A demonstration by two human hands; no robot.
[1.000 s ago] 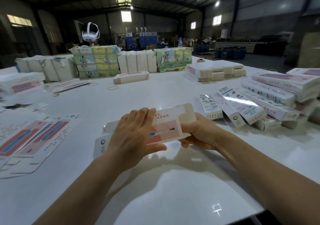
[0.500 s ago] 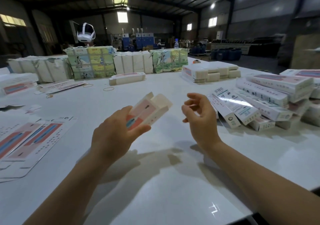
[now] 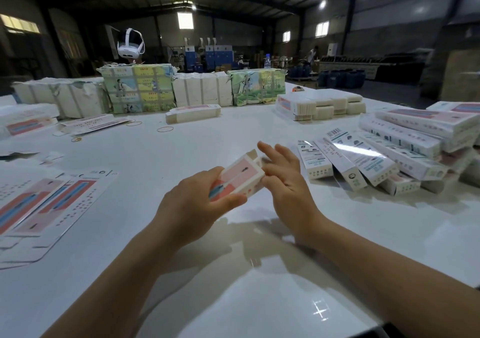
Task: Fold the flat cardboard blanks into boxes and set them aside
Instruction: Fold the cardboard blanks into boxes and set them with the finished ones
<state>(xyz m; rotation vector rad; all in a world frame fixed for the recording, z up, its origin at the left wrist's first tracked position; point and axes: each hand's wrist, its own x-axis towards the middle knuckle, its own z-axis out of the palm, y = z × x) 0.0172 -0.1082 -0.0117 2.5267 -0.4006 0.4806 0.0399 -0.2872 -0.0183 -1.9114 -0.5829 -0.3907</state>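
Observation:
My left hand point(image 3: 189, 205) grips a half-formed pink and white box point(image 3: 237, 176) above the white table point(image 3: 181, 298), its far end flaps still sticking up. Beside it, my right hand point(image 3: 285, 181) has straight fingers touching the box's right end near the flaps. Flat printed blanks point(image 3: 44, 202) lie spread on the table at the left. A pile of folded long boxes point(image 3: 384, 156) lies at the right.
Wrapped bundles of blanks point(image 3: 137, 88) line the table's far side, with a headset point(image 3: 130, 44) above them. A stack of white blanks point(image 3: 322, 104) and a single folded box point(image 3: 192, 113) sit beyond the middle. Rubber bands point(image 3: 165, 129) lie loose.
The flat blank has been opened into a box shape in my left hand. My right hand let go, lifted away, then came back against the box's right end.

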